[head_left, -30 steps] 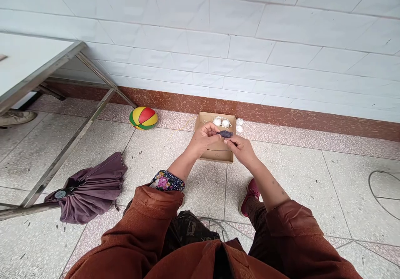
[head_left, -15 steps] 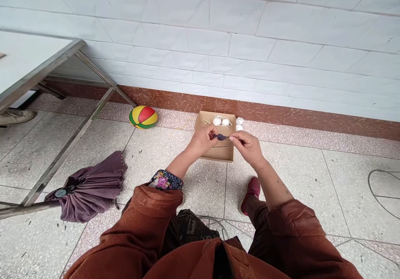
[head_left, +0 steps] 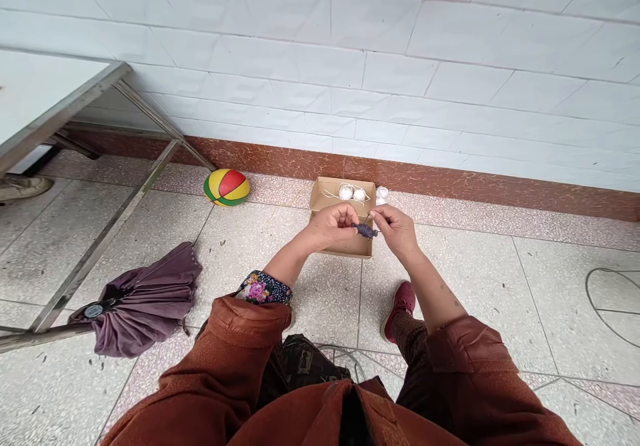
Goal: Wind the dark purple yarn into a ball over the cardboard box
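Observation:
My left hand [head_left: 334,226] is closed on one end of a small bundle of dark blue cord [head_left: 366,231], wound into a thick spindle shape. Facing it, my right hand [head_left: 397,229] pinches a thin strand of the same cord near the bundle's other end. Both hands are held in the air above an open cardboard box [head_left: 343,251] on the floor. Two white balls of string [head_left: 352,193] with loose ends lie at the box's far side. Another white bundle [head_left: 382,194] sits just outside its right edge.
A multicoloured ball [head_left: 227,187] rests by the wall. At left stand a metal-legged table [head_left: 107,223] and a folded purple umbrella [head_left: 150,306]. Another person's shoe [head_left: 25,187] shows under the table. A wire loop [head_left: 595,306] lies on the floor at right.
The cord bundle has turned and moved slightly right and down, now showing its wound body. My right fingers have shifted from the bundle's end onto a raised strand.

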A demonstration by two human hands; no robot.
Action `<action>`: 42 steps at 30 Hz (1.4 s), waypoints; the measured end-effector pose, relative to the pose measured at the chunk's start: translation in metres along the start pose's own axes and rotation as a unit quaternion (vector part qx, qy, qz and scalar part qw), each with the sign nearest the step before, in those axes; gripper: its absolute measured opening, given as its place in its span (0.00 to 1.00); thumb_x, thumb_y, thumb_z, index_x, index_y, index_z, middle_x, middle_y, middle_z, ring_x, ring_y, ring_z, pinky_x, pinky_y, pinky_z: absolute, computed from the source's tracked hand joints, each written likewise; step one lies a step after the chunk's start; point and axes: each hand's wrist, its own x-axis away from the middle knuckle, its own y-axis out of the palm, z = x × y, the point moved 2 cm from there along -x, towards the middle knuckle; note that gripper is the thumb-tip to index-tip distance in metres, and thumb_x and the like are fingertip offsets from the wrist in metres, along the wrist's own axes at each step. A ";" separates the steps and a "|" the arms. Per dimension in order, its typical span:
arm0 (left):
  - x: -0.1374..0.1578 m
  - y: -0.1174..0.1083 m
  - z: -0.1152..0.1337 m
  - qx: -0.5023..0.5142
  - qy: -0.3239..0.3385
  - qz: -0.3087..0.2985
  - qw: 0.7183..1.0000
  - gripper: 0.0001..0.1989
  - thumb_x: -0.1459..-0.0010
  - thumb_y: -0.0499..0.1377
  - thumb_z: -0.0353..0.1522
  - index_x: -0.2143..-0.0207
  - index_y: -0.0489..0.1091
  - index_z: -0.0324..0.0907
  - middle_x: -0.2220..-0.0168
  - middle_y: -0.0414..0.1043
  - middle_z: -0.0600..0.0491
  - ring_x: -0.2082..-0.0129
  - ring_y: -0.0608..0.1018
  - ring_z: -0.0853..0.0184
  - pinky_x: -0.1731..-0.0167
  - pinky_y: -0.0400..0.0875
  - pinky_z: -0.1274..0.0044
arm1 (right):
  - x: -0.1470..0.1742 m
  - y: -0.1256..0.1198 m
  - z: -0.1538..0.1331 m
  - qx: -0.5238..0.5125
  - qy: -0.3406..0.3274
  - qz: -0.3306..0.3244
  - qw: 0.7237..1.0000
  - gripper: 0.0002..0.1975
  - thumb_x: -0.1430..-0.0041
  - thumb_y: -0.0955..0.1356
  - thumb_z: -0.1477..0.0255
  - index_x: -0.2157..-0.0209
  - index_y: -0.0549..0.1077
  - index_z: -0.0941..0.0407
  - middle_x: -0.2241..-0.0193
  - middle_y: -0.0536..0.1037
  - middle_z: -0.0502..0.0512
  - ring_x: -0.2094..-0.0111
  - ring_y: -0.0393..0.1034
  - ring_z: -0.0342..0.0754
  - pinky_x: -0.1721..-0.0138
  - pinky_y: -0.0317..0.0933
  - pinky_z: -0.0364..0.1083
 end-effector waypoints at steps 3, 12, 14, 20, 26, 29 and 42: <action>-0.001 -0.004 0.001 0.046 0.011 0.053 0.997 0.13 0.51 0.69 0.33 0.67 0.68 0.42 0.72 0.69 0.58 0.74 0.69 0.74 0.70 0.60 0.79 | 0.003 0.010 0.006 0.003 -0.001 -0.043 0.999 0.15 0.30 0.66 0.59 0.66 0.79 0.52 0.69 0.81 0.53 0.66 0.75 0.50 0.62 0.67 0.48; -0.011 -0.018 -0.012 -0.047 0.031 0.197 0.979 0.09 0.55 0.64 0.27 0.71 0.66 0.41 0.73 0.68 0.59 0.75 0.67 0.74 0.70 0.61 0.79 | 0.013 0.018 -0.011 -0.025 -0.078 -0.147 0.986 0.13 0.29 0.67 0.61 0.62 0.81 0.52 0.67 0.82 0.53 0.65 0.76 0.50 0.59 0.69 0.48; -0.011 -0.019 -0.014 -0.121 0.029 0.195 0.973 0.08 0.55 0.63 0.25 0.72 0.66 0.42 0.75 0.66 0.60 0.75 0.66 0.74 0.71 0.59 0.79 | 0.012 0.015 -0.015 -0.027 -0.083 -0.136 0.987 0.12 0.29 0.68 0.61 0.60 0.81 0.51 0.65 0.83 0.54 0.63 0.77 0.50 0.57 0.70 0.49; -0.004 -0.014 -0.013 -0.179 0.033 0.114 0.977 0.07 0.53 0.63 0.26 0.71 0.67 0.42 0.75 0.65 0.60 0.75 0.65 0.74 0.72 0.57 0.79 | 0.005 0.002 -0.018 -0.011 -0.069 -0.057 0.996 0.13 0.30 0.67 0.61 0.63 0.81 0.51 0.66 0.83 0.55 0.64 0.77 0.51 0.58 0.70 0.49; 0.000 -0.008 -0.003 -0.020 -0.016 0.041 0.999 0.12 0.53 0.68 0.33 0.69 0.67 0.41 0.73 0.69 0.59 0.74 0.68 0.74 0.72 0.60 0.79 | 0.003 0.003 -0.008 -0.017 -0.020 -0.014 1.000 0.12 0.30 0.66 0.62 0.63 0.79 0.52 0.64 0.83 0.54 0.62 0.76 0.52 0.56 0.70 0.50; 0.000 -0.006 0.001 0.054 -0.017 0.038 0.998 0.14 0.53 0.69 0.33 0.67 0.68 0.42 0.72 0.70 0.59 0.74 0.70 0.75 0.71 0.62 0.80 | 0.004 0.009 -0.001 -0.015 -0.012 -0.036 0.999 0.13 0.29 0.64 0.62 0.61 0.79 0.51 0.63 0.82 0.55 0.61 0.76 0.52 0.55 0.70 0.50; -0.011 -0.021 -0.009 0.013 0.023 0.226 0.974 0.10 0.56 0.66 0.28 0.70 0.68 0.41 0.72 0.70 0.59 0.73 0.70 0.74 0.69 0.64 0.79 | 0.021 0.019 -0.020 0.014 -0.105 -0.198 0.974 0.13 0.26 0.65 0.64 0.58 0.80 0.52 0.61 0.84 0.55 0.59 0.78 0.51 0.54 0.70 0.49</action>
